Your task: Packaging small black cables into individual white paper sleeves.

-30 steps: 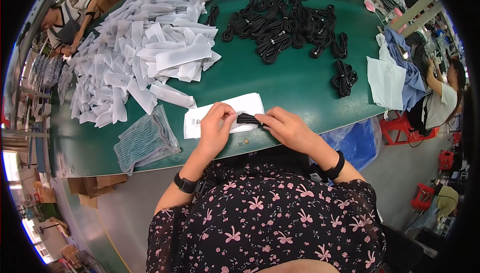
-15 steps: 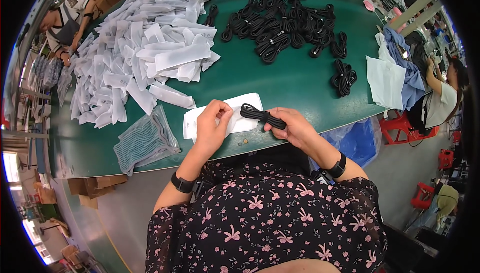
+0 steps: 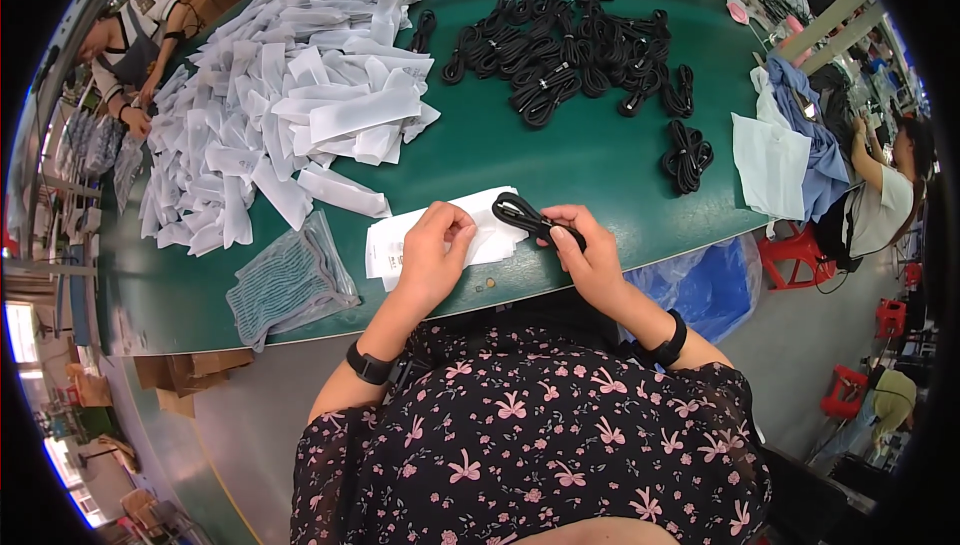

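My right hand point(image 3: 592, 251) grips a coiled black cable point(image 3: 522, 214), whose looped end sticks out to the left toward a white flat bag. My left hand point(image 3: 437, 245) pinches the near edge of that white bag point(image 3: 493, 232), which lies on top of a small stack of white bags point(image 3: 385, 245) at the front edge of the green table point(image 3: 510, 160). The cable's loop hovers over the bag's right end. Both wrists wear black bands.
A big heap of white bags point(image 3: 290, 115) covers the table's left. A pile of coiled black cables point(image 3: 570, 60) lies at the back, one bundle point(image 3: 687, 157) apart to the right. A grey mesh bag point(image 3: 288, 280) lies left. Other people work at far left and far right.
My right hand has drawn the black cable back to the right, out over the bag's end. My left hand has shifted from flat on the bag to pinching its edge.
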`<state>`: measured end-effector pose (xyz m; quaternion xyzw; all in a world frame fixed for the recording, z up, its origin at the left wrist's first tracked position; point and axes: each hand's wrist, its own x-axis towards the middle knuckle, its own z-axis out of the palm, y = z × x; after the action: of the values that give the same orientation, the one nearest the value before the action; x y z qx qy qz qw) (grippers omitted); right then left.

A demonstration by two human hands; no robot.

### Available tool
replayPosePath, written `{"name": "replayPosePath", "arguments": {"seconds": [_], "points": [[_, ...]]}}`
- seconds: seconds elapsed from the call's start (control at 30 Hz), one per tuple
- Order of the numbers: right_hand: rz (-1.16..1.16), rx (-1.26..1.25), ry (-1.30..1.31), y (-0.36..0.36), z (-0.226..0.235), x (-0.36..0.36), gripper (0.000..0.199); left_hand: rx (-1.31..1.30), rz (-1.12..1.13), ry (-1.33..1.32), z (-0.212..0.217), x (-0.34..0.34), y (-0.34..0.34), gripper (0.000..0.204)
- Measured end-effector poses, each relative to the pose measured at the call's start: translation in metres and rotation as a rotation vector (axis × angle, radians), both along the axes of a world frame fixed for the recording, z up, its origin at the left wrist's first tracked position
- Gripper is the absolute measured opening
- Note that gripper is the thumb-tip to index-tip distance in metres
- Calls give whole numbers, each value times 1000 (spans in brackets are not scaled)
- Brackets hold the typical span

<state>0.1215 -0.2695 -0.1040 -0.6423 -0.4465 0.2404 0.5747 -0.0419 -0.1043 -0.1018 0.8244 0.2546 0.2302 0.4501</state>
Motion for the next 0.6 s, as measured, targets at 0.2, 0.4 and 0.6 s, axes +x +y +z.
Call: {"name": "replayPosePath", "arguments": {"seconds": [0.2, 0.4, 0.6], "points": [[125, -84, 391, 16, -5, -1, 27, -58, 48, -24, -7, 1, -3, 6], [274, -134, 483, 42, -9, -2, 28, -74, 107, -20, -9, 2, -3, 6], [181, -100, 516, 27, 12, 13, 29, 60, 18, -67, -5, 2, -8, 8]]}}
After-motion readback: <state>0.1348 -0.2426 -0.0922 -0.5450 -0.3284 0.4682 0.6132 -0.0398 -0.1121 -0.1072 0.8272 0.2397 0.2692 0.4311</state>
